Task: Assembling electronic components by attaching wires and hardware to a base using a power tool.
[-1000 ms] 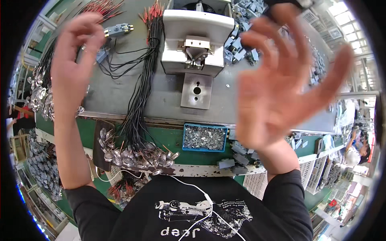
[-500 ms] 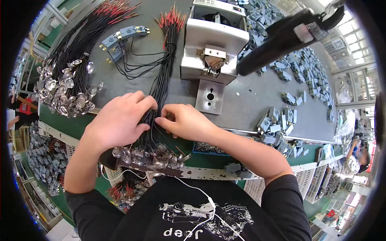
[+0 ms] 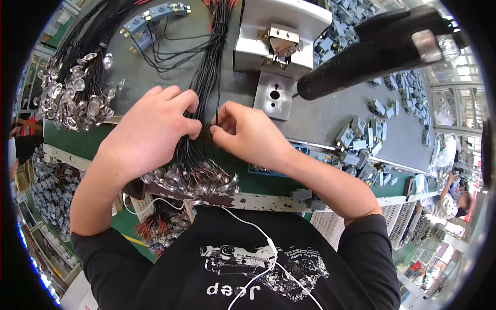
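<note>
A bundle of thin black wires (image 3: pixel 205 80) with red tips runs down the bench, ending in shiny round metal pieces (image 3: pixel 194 178) at the front edge. My left hand (image 3: pixel 152 132) is closed on the bundle from its left side, fingers curled and partly hidden. Just right of it, my right hand (image 3: pixel 253 133) pinches a single black wire (image 3: pixel 218 98) that stands slightly apart from the others. Grey switch-like blocks (image 3: pixel 155 15) are joined to several wires at the upper left.
A second wire bundle with round metal ends (image 3: pixel 77 98) lies left. Beyond my right hand is a metal machine (image 3: pixel 248 44) with a holed plate (image 3: pixel 266 106). A black powered screwdriver (image 3: pixel 361 62) hangs over the right side, above scattered grey blocks (image 3: pixel 356 139).
The view has shifted, so the bench sits higher in the picture. My right hand has drawn away from the left, and one wire now shows separated between its fingers.
</note>
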Tool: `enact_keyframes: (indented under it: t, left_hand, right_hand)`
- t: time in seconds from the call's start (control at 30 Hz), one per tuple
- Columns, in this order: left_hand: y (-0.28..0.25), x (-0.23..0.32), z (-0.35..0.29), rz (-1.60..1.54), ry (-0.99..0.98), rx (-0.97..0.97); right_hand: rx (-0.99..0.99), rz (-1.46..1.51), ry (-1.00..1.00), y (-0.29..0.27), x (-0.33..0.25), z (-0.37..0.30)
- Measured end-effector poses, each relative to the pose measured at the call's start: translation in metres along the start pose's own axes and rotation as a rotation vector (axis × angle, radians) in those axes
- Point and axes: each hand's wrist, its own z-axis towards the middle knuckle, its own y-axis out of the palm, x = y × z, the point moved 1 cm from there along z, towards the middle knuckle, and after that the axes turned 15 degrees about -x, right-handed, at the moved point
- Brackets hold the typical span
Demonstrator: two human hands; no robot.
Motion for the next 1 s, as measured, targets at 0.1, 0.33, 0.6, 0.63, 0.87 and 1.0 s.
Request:
enact_keyframes:
  t: [0.1,0.33,0.6,0.63,0.87,1.0]
  left_hand:
    - [0.002,0.01,0.002,0.042,-0.005,0.006]
    - [0.001,0.013,0.006,-0.01,0.029,-0.008]
    - [0.001,0.027,0.008,0.145,-0.049,0.086]
    - [0.003,0.029,0.009,0.16,-0.011,0.139]
    - [0.0,0.019,0.008,-0.054,0.181,-0.085]
    - [-0.012,0.007,-0.002,-0.055,0.144,-0.214]
  right_hand:
    - [-0.107,0.337,0.08,0.002,0.001,-0.006]
    - [-0.112,0.456,0.083,0.003,0.007,-0.012]
    - [0.033,0.33,-0.024,-0.009,-0.019,-0.027]
    - [0.041,0.328,-0.028,-0.009,-0.017,-0.026]
    - [-0.046,0.494,0.012,-0.001,0.0,-0.026]
    - [0.061,0.536,0.013,-0.017,0.001,-0.034]
